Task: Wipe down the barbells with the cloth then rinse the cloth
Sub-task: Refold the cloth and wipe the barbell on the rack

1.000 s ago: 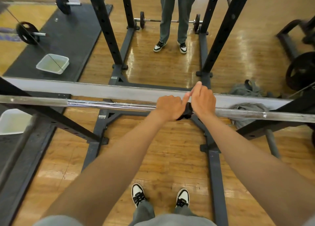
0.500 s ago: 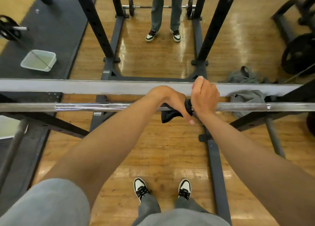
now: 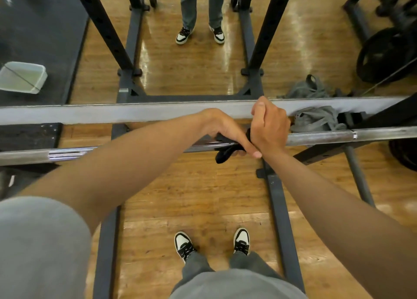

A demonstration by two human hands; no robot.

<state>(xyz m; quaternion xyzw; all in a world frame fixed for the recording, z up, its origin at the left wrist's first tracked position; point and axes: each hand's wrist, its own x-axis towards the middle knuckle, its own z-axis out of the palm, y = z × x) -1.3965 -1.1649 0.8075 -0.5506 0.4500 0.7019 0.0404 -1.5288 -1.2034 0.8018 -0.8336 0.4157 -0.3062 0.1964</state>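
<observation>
Head view, near to far: person's two sneakers (image 3: 213,242) stand on wood floor (image 3: 191,197) btwn the rack's base rails (image 3: 279,219), grey sleeve at lower left. Both forearms reach fwd to the barbell (image 3: 327,137), which runs horiz. across the frame w/ a shiny knurled section at left. Left hand (image 3: 222,129) has its grip curled round the black cloth (image 3: 226,152) on the bar, thumb pointing down-right toward the other wrist; a loose end of cloth hangs just below the bar. Right hand (image 3: 268,125) sits touching the left, grip closed round the bar and the cloth's upper edge, thumb up. Just behind the bar is a grey ledge (image 3: 112,113) at the base of a mirror, w/ a grey bag (image 3: 316,120) beside it at right. In the mirror: rack uprights (image 3: 103,26), the person's reflected legs, a 2nd barbell on the floor behind them, a pale tub (image 3: 22,77) of water on a dark mat at left, and weight plates (image 3: 383,55) at right.
</observation>
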